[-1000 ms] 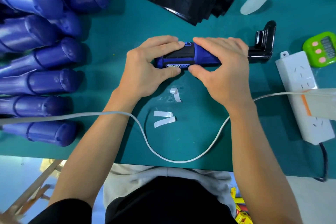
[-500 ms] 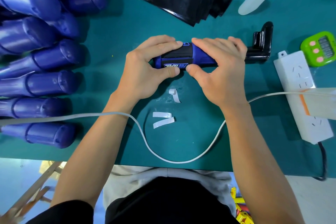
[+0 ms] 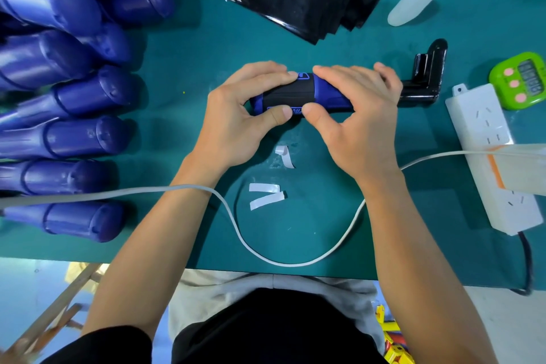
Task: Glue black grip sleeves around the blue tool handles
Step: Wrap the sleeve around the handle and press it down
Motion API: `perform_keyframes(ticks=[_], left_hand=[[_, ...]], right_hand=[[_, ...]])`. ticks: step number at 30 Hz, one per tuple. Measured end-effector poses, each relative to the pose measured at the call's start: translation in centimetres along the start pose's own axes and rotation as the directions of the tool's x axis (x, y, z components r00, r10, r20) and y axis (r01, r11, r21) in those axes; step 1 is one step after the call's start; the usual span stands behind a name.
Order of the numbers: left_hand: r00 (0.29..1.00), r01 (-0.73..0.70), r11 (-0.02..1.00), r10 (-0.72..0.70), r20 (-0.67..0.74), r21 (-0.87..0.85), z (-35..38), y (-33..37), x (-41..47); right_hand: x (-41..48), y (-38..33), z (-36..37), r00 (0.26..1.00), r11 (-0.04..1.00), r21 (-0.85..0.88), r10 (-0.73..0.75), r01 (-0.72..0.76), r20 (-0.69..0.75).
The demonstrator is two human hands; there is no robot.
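Both hands, left hand (image 3: 236, 124) and right hand (image 3: 354, 124), grasp the blue tool handle (image 3: 331, 91) lying just left of the black holder (image 3: 428, 80), pressing its black grip sleeve (image 3: 288, 94) down; next, seating the seam likely calls for firm thumb pressure

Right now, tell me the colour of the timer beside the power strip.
Bright green timer with pink buttons; the head view shows it, beside the white power strip.

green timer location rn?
Head view, far right: the green timer sits on the mat, just above the white power strip, right of the black tool head.
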State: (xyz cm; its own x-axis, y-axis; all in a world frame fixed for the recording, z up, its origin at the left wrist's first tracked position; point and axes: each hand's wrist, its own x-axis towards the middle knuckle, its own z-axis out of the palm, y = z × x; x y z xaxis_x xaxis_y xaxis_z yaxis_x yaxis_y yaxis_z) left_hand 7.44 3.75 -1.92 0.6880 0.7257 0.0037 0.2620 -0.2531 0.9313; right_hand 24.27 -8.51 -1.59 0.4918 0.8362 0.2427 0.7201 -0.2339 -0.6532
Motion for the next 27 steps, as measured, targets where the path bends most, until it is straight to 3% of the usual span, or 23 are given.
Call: perform_keyframes(ticks=[12,27], left_hand=[[0.996,0.034,0.999,-0.034,-0.083,-0.003,1.3,1.2,-0.6],[0.989,-0.007,0.997,0.019,-0.149,0.082,3.1,1.2,-0.9]], right_hand=[[0.0,-0.3,0.2,1.0,1.0,-0.012,0.012,-0.012,-0.015],[-0.1,-0.1,0.5,0.999,1.0,0.015,0.006,-0.006,-0.047]])
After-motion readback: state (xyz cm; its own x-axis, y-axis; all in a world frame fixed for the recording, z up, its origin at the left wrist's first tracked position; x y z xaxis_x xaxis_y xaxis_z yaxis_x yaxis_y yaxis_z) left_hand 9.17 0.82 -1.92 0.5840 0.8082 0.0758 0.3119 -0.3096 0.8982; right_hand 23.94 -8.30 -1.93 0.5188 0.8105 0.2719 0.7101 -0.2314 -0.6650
